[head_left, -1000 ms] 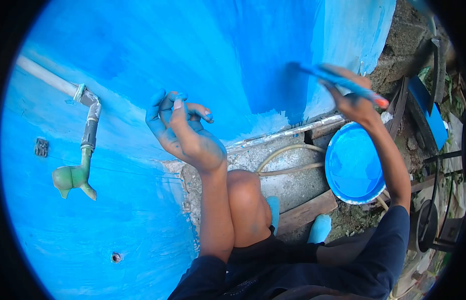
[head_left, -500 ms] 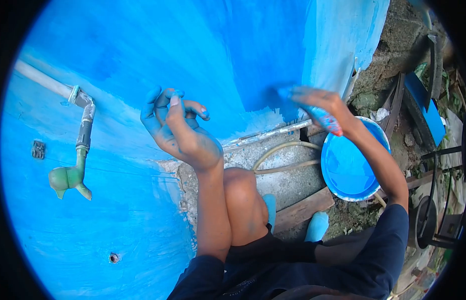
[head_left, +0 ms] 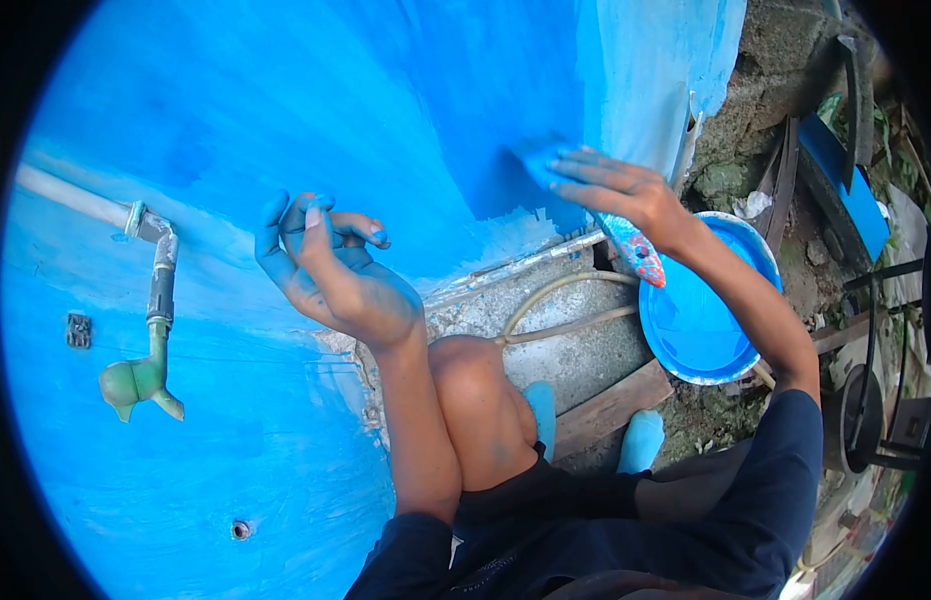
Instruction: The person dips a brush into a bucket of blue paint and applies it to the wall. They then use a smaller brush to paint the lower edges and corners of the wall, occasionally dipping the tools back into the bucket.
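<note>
My right hand grips a paintbrush by its blue handle, which is speckled red and white near the end. The brush's blue-coated, slightly blurred bristles are at the blue-painted wall, on the edge of a darker blue area. Smeared with blue paint, my left hand is raised in front of the wall with loosely curled fingers and holds nothing. Below my right forearm stands a round bucket with blue paint in it.
At the left, a white pipe leads to a green tap. A hose curves over the concrete ledge near my knee. Beside my feet lies a wooden plank. Dark boards and other clutter lie at the right.
The view has shifted slightly. My right hand has moved the brush a little to the left along the wall. My left hand keeps nearly the same curled pose.
</note>
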A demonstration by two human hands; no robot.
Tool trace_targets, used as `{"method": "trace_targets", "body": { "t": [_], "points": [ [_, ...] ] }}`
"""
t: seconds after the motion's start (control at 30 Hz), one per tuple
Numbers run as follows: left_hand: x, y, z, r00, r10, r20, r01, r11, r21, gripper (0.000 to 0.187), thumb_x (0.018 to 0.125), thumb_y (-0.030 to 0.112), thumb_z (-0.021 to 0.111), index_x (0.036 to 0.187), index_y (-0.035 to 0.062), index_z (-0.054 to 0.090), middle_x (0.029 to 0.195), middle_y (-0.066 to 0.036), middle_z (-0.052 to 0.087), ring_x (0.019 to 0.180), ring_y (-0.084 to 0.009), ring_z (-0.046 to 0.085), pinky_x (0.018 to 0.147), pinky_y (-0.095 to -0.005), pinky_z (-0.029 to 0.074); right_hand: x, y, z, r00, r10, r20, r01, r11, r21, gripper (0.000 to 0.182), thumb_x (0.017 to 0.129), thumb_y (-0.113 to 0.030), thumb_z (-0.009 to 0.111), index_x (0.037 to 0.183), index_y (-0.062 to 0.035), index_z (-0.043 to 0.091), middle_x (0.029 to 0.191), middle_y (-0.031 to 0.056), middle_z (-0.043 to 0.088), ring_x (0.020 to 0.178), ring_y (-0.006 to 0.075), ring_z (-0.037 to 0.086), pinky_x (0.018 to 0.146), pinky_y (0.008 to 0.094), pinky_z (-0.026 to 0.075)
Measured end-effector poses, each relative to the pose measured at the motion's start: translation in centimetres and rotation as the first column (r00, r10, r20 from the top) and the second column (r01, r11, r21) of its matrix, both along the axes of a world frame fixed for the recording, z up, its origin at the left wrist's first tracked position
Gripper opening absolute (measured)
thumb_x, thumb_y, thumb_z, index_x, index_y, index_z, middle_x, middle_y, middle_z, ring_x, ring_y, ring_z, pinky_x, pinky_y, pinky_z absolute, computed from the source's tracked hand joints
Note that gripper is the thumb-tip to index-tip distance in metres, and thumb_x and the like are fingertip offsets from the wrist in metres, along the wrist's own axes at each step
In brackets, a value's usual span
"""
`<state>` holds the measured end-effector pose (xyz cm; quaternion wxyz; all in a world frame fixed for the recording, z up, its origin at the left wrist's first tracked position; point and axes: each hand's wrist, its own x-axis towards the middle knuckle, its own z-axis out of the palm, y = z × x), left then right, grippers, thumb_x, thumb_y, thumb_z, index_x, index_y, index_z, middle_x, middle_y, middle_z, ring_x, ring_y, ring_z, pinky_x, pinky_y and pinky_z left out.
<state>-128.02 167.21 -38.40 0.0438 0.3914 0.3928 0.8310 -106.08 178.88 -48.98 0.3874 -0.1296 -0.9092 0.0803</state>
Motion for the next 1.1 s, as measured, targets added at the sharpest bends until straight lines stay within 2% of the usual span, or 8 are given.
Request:
{"method": "trace_targets", "body": {
  "t": [0.17, 0.23, 0.3, 0.57, 0.8, 0.87, 0.97, 1.1],
  "points": [
    [0.5, 0.1, 0.0, 1.0, -0.009, -0.009, 0.009, 1.0, 0.01, 0.031, 0.089, 0.009, 0.054, 0.115, -0.0045, 0.045, 0.092, -0.015, 0.056, 0.053, -0.0143, 0.051, 0.045, -0.0263, 0.037, -1.2, 0.7, -0.9, 0.999, -0.05, 0.007, 0.049, 0.991, 0.126, 0.038, 0.08, -0.005, 0.058, 0.118, -0.0089, 0.063, 0.129, 0.0121, 0.059, 0.116, 0.0324, 0.059, 0.103, 0.0446, 0.046],
    [0.7, 0.1, 0.2, 1.0, 0.002, -0.026, -0.002, 1.0, 0.002, 0.029, 0.089, 0.009, 0.054, 0.113, -0.0041, 0.045, 0.091, -0.015, 0.057, 0.053, -0.0144, 0.051, 0.044, -0.0261, 0.037, -1.7, 0.1, -1.6, 0.99, -0.037, 0.133, 0.031, 0.999, 0.045, 0.04, 0.077, -0.002, 0.061, 0.117, -0.0084, 0.061, 0.128, 0.0103, 0.06, 0.117, 0.0317, 0.058, 0.104, 0.0455, 0.046],
    [0.7, 0.1, 0.1, 1.0, 0.004, -0.027, -0.003, 1.0, 0.009, 0.028, 0.089, 0.009, 0.053, 0.113, -0.0039, 0.046, 0.091, -0.014, 0.057, 0.053, -0.0145, 0.051, 0.044, -0.0262, 0.038, -1.5, -0.7, -1.7, 0.908, 0.144, 0.395, -0.015, 0.95, -0.311, 0.042, 0.075, 0.0, 0.062, 0.115, -0.0085, 0.059, 0.128, 0.0094, 0.06, 0.117, 0.0322, 0.057, 0.105, 0.045, 0.045],
    [0.5, 0.1, -0.1, 1.0, -0.009, -0.013, 0.009, 1.0, -0.009, 0.027, 0.09, 0.01, 0.053, 0.113, -0.0029, 0.046, 0.09, -0.014, 0.057, 0.053, -0.0146, 0.052, 0.044, -0.0261, 0.039, -0.8, 0.4, -1.0, 1.0, -0.003, -0.018, 0.006, 0.976, 0.219, 0.047, 0.076, -0.001, 0.061, 0.122, -0.0123, 0.058, 0.13, 0.0058, 0.059, 0.12, 0.0283, 0.056, 0.104, 0.0408, 0.046],
    [0.7, -0.1, 0.1, 1.0, 0.013, -0.019, -0.014, 1.0, -0.016, 0.029, 0.089, 0.012, 0.054, 0.113, -0.002, 0.046, 0.09, -0.013, 0.057, 0.053, -0.0152, 0.051, 0.046, -0.0272, 0.04, -1.7, 0.0, -9.4, 0.981, 0.016, 0.195, -0.06, 0.974, 0.22, 0.039, 0.08, -0.006, 0.058, 0.119, -0.0125, 0.057, 0.12, 0.0098, 0.062, 0.112, 0.0279, 0.06, 0.1, 0.042, 0.048],
    [0.6, -0.2, 0.1, 1.0, 0.011, -0.016, -0.012, 1.0, -0.02, 0.029, 0.089, 0.012, 0.054, 0.113, -0.0019, 0.046, 0.09, -0.013, 0.057, 0.053, -0.0153, 0.051, 0.047, -0.0274, 0.04, -1.2, -0.6, -12.4, 0.799, 0.089, 0.594, -0.013, 0.991, -0.131, 0.04, 0.079, -0.003, 0.059, 0.118, -0.0114, 0.057, 0.118, 0.0112, 0.062, 0.107, 0.0285, 0.062, 0.094, 0.0433, 0.051],
    [0.1, -0.4, 0.0, 1.0, 0.025, -0.007, -0.025, 0.999, -0.041, 0.029, 0.089, 0.013, 0.055, 0.112, -0.0019, 0.046, 0.089, -0.013, 0.056, 0.053, -0.0156, 0.051, 0.047, -0.0281, 0.04, -0.1, -0.3, -13.5, 0.783, 0.132, 0.607, 0.083, 0.946, -0.314, 0.042, 0.077, 0.0, 0.059, 0.117, -0.0109, 0.057, 0.12, 0.0109, 0.061, 0.105, 0.0291, 0.063, 0.088, 0.0436, 0.053],
    [0.1, -0.2, -0.1, 1.0, 0.019, -0.02, -0.02, 1.0, -0.022, 0.027, 0.089, 0.014, 0.055, 0.108, -0.0022, 0.047, 0.088, -0.013, 0.055, 0.054, -0.0165, 0.051, 0.048, -0.0289, 0.041, 0.3, 1.8, -13.9, 0.898, 0.071, 0.434, 0.007, 0.985, -0.175, 0.044, 0.075, 0.001, 0.059, 0.118, -0.0104, 0.058, 0.129, 0.0103, 0.058, 0.113, 0.0341, 0.059, 0.087, 0.0428, 0.053]
  ]
}}
